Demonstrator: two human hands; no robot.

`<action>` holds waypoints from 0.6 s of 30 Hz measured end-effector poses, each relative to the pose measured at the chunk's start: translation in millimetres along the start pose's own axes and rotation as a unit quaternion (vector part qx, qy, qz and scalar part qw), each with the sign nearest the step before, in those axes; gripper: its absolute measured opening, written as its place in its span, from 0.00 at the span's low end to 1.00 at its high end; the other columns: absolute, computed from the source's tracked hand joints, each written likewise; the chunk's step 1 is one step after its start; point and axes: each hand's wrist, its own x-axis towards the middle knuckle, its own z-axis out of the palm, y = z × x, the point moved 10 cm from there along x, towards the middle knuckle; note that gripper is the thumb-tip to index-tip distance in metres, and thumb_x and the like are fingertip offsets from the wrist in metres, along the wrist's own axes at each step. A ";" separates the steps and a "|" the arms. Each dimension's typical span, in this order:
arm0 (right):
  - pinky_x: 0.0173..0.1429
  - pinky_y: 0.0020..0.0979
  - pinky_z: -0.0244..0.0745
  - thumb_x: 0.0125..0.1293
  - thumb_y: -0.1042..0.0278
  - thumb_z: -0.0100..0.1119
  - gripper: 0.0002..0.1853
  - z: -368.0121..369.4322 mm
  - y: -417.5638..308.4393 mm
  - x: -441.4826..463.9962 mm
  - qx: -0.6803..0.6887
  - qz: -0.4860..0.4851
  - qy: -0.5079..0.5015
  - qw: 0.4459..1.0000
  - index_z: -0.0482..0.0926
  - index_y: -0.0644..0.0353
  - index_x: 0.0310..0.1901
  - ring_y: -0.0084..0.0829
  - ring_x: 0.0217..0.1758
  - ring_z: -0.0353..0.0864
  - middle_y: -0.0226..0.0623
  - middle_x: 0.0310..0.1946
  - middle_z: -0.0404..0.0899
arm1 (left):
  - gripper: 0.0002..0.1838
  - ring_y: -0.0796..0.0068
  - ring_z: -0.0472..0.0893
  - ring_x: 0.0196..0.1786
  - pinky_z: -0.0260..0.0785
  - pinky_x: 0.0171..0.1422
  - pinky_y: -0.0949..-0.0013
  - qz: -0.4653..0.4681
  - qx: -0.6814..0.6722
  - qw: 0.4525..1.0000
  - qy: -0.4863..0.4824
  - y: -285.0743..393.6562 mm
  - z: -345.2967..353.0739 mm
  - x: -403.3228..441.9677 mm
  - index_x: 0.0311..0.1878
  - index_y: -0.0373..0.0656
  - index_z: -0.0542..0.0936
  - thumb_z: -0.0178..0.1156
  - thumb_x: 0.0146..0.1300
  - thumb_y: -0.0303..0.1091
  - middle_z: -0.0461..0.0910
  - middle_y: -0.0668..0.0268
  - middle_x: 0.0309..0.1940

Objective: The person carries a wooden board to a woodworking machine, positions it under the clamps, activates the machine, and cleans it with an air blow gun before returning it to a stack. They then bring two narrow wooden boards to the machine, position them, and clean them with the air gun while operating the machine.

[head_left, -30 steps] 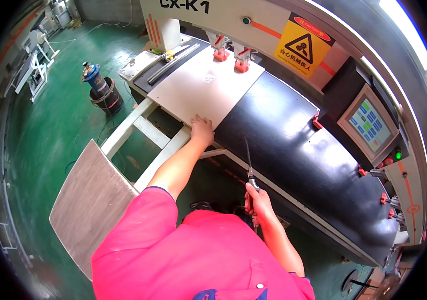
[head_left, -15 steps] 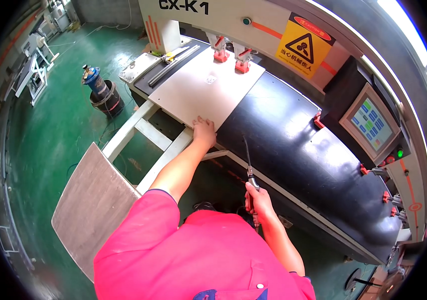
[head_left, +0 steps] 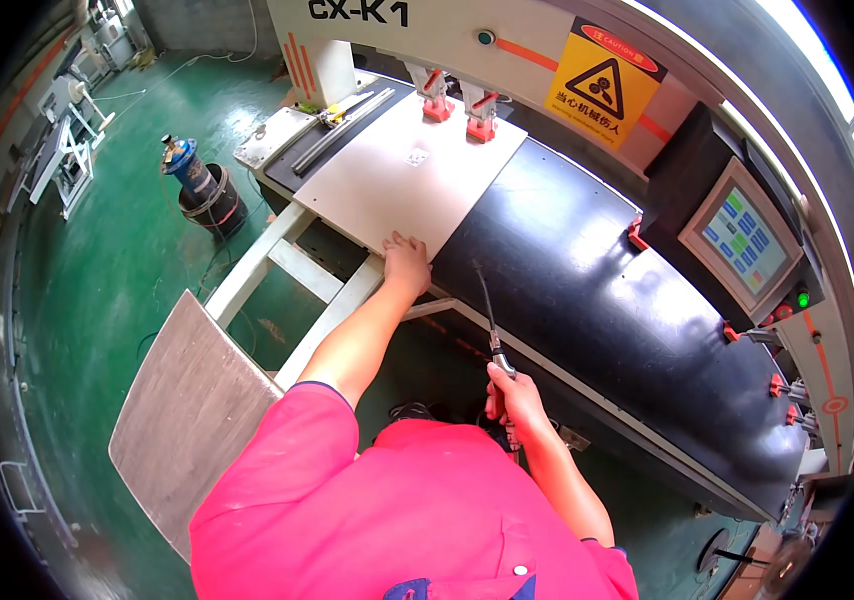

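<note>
My left hand (head_left: 407,265) rests with spread fingers on the near edge of a flat white panel (head_left: 402,185). The panel lies on the black machine bed, its far end under two red-footed clamps (head_left: 459,112). A small patterned label (head_left: 417,157) is on its top face. My right hand (head_left: 514,397) is wrapped round the handle of an air blow gun (head_left: 499,352). The gun's long thin nozzle points up and away over the near edge of the black bed (head_left: 567,260).
A touchscreen panel (head_left: 744,237) with a lit green button stands at the right. Metal bars (head_left: 345,130) lie left of the white panel. A wood-grain board (head_left: 192,400) leans beside a pale frame (head_left: 317,270). A black bucket (head_left: 215,200) stands on the green floor.
The blow gun and its nozzle tip have shifted slightly to the left. My left hand stays on the panel, and the view has moved a little.
</note>
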 end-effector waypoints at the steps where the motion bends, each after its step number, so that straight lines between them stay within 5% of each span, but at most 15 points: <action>1: 0.19 0.27 0.61 0.72 0.44 0.53 0.25 1.4 -3.8 -2.7 0.006 -0.003 0.008 1.000 0.72 0.59 0.27 0.26 0.14 0.70 0.33 0.14 0.72 | 0.40 0.39 0.66 0.72 0.59 0.74 0.44 0.000 0.001 1.000 0.002 0.3 -0.6 -0.5 0.70 0.31 0.64 0.56 0.67 0.55 0.64 0.30 0.67; 18: 0.18 0.26 0.61 0.72 0.43 0.54 0.25 0.1 -0.6 0.4 0.017 0.007 0.014 1.000 0.73 0.59 0.28 0.25 0.14 0.71 0.33 0.14 0.73 | 0.40 0.40 0.64 0.73 0.59 0.74 0.44 0.005 0.007 1.000 -0.011 1.1 -0.2 -1.4 0.71 0.31 0.62 0.54 0.69 0.55 0.64 0.32 0.68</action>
